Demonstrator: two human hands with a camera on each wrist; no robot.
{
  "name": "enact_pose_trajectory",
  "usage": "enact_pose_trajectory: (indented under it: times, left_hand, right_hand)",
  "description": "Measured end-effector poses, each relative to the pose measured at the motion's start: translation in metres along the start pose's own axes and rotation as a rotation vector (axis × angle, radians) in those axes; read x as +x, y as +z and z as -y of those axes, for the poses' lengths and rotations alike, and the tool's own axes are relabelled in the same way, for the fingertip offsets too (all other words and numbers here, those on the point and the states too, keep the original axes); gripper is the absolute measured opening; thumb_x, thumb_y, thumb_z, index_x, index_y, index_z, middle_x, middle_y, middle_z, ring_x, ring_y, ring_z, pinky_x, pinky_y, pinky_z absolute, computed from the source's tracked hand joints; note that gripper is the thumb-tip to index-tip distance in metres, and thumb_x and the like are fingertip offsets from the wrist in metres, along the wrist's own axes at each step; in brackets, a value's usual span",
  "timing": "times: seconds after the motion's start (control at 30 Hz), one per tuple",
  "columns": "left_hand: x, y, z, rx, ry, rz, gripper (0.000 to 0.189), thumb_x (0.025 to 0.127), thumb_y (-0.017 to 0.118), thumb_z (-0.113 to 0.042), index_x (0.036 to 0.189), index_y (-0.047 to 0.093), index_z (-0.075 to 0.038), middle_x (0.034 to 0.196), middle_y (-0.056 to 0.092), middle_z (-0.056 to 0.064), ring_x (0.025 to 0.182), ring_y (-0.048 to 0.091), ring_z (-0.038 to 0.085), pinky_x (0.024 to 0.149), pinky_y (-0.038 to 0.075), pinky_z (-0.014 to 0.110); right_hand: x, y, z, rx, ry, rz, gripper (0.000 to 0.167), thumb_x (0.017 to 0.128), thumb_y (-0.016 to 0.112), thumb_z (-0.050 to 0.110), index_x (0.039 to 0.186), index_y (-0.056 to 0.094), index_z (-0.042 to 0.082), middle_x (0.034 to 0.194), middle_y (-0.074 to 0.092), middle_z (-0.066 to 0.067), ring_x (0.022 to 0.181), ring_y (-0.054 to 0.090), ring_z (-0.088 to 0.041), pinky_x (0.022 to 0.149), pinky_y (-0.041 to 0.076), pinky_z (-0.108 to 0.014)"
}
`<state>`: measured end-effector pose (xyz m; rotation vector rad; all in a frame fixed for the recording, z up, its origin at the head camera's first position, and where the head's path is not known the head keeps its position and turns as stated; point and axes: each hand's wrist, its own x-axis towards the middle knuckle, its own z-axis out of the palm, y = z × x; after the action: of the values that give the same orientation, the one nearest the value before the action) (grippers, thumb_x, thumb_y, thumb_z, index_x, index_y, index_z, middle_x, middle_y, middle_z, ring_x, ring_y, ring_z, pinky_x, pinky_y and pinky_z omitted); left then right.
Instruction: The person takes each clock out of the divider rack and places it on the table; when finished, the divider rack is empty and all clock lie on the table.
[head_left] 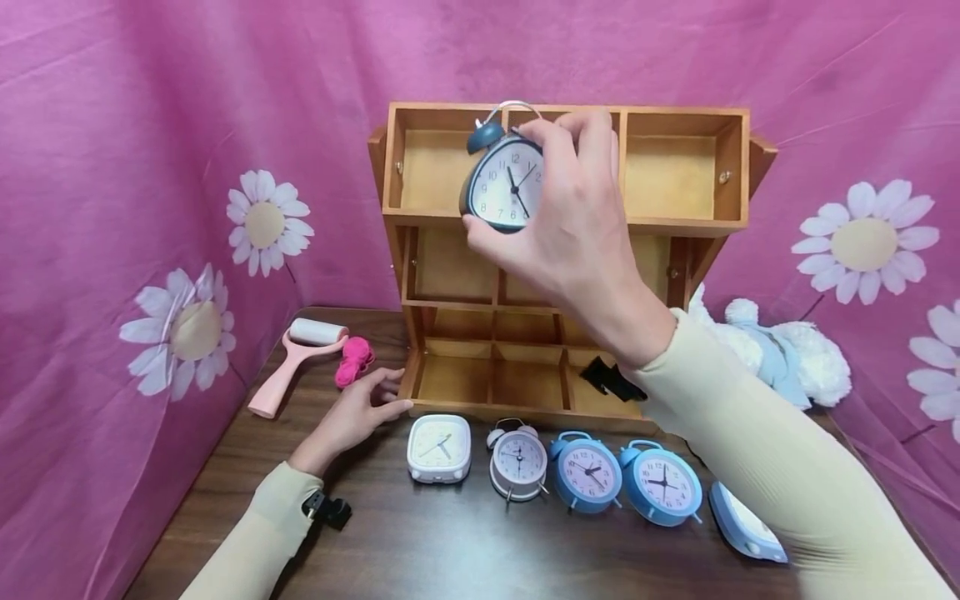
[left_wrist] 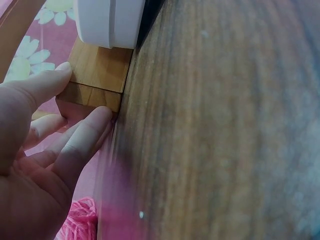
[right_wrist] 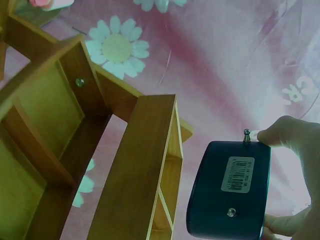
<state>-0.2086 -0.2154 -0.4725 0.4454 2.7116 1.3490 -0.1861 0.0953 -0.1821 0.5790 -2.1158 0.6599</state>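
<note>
My right hand [head_left: 581,208] grips a dark teal twin-bell alarm clock [head_left: 501,185], raised in front of the top row of a wooden shelf unit [head_left: 686,227]. The clock is upright, with its white dial facing me and part of it behind my fingers. In the right wrist view, the clock's underside [right_wrist: 217,200] shows a barcode sticker and metal feet, apart from the shelf. Low on the left, my left hand [head_left: 365,412] holds the shelf's bottom corner [left_wrist: 95,94] between thumb and fingers. A white square clock [head_left: 439,448] stands close by that hand.
Before the shelf stand a white twin-bell clock [head_left: 518,460], two blue alarm clocks [head_left: 587,473] and a pale blue clock [head_left: 742,525] partly behind my sleeve. Left are a pink lint roller [head_left: 281,375] and pink yarn [head_left: 354,361]. A white plush toy [head_left: 813,354] lies right.
</note>
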Motion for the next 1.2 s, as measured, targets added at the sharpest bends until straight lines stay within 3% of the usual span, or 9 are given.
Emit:
enact_pose_trajectory:
  times: [0.03, 0.23, 0.27, 0.33, 0.7, 0.87, 0.97, 1.2]
  left_hand:
    - [0.002, 0.002, 0.009, -0.014, 0.006, -0.004, 0.056, 0.103, 0.084, -0.029, 0.150, 0.067, -0.003, 0.122, 0.082, 0.014, 0.111, 0.079, 0.024, 0.088, 0.062, 0.028]
    - [0.002, 0.004, 0.010, -0.003, -0.008, -0.006, 0.056, 0.103, 0.084, -0.029, 0.151, 0.066, -0.005, 0.122, 0.082, 0.014, 0.112, 0.079, 0.024, 0.089, 0.062, 0.029]
    - [-0.001, 0.002, 0.001, 0.010, -0.016, -0.001, 0.054, 0.104, 0.083, -0.022, 0.151, 0.065, -0.002, 0.125, 0.081, 0.018, 0.114, 0.079, 0.030, 0.090, 0.062, 0.030]
    - [-0.001, 0.003, 0.002, 0.008, -0.018, 0.001, 0.054, 0.104, 0.083, -0.023, 0.151, 0.065, -0.002, 0.125, 0.081, 0.018, 0.114, 0.078, 0.029, 0.090, 0.062, 0.030]
    - [0.000, -0.001, 0.003, -0.005, 0.000, -0.003, 0.054, 0.104, 0.083, -0.022, 0.151, 0.065, -0.002, 0.129, 0.079, 0.020, 0.114, 0.079, 0.030, 0.090, 0.061, 0.027]
    - [0.000, -0.001, 0.002, -0.003, -0.002, 0.005, 0.055, 0.104, 0.083, -0.021, 0.151, 0.065, -0.001, 0.128, 0.080, 0.020, 0.114, 0.079, 0.030, 0.090, 0.061, 0.027]
    - [0.000, -0.001, 0.002, -0.004, -0.003, 0.009, 0.055, 0.104, 0.083, -0.021, 0.151, 0.065, -0.001, 0.128, 0.080, 0.020, 0.114, 0.079, 0.031, 0.090, 0.061, 0.026]
    - [0.001, -0.001, 0.002, -0.002, -0.002, 0.006, 0.055, 0.104, 0.083, -0.023, 0.151, 0.065, -0.001, 0.126, 0.080, 0.019, 0.114, 0.078, 0.030, 0.089, 0.061, 0.027]
  right_hand:
    - [-0.004, -0.001, -0.001, 0.004, -0.005, 0.003, 0.082, 0.078, 0.094, 0.038, 0.141, 0.062, -0.006, 0.130, 0.049, -0.027, 0.127, 0.049, -0.040, 0.109, 0.049, -0.046]
    - [-0.031, -0.014, -0.008, 0.012, -0.017, 0.040, 0.084, 0.077, 0.095, 0.036, 0.142, 0.062, -0.006, 0.132, 0.049, -0.030, 0.126, 0.051, -0.041, 0.106, 0.052, -0.049]
    - [-0.036, -0.017, -0.009, 0.009, -0.015, 0.047, 0.084, 0.077, 0.096, 0.036, 0.142, 0.062, -0.005, 0.132, 0.049, -0.030, 0.127, 0.051, -0.042, 0.105, 0.052, -0.050]
    - [-0.047, -0.022, -0.014, -0.002, -0.010, 0.054, 0.084, 0.077, 0.096, 0.037, 0.142, 0.062, -0.004, 0.133, 0.049, -0.031, 0.127, 0.051, -0.044, 0.106, 0.051, -0.052]
    - [-0.105, -0.048, -0.041, -0.024, 0.067, 0.047, 0.087, 0.071, 0.098, 0.034, 0.142, 0.064, -0.003, 0.132, 0.051, -0.034, 0.127, 0.050, -0.049, 0.100, 0.046, -0.055]
    - [-0.130, -0.062, -0.049, -0.051, 0.162, 0.063, 0.088, 0.068, 0.099, 0.032, 0.142, 0.065, 0.000, 0.133, 0.051, -0.034, 0.125, 0.052, -0.047, 0.096, 0.046, -0.054]
    - [-0.143, -0.073, -0.053, -0.070, 0.248, 0.068, 0.089, 0.065, 0.101, 0.027, 0.143, 0.067, 0.003, 0.135, 0.051, -0.031, 0.125, 0.054, -0.043, 0.095, 0.044, -0.048]
    - [-0.166, -0.094, -0.066, -0.093, 0.313, 0.053, 0.093, 0.057, 0.103, 0.022, 0.142, 0.069, 0.003, 0.135, 0.054, -0.030, 0.127, 0.052, -0.040, 0.098, 0.025, -0.007]
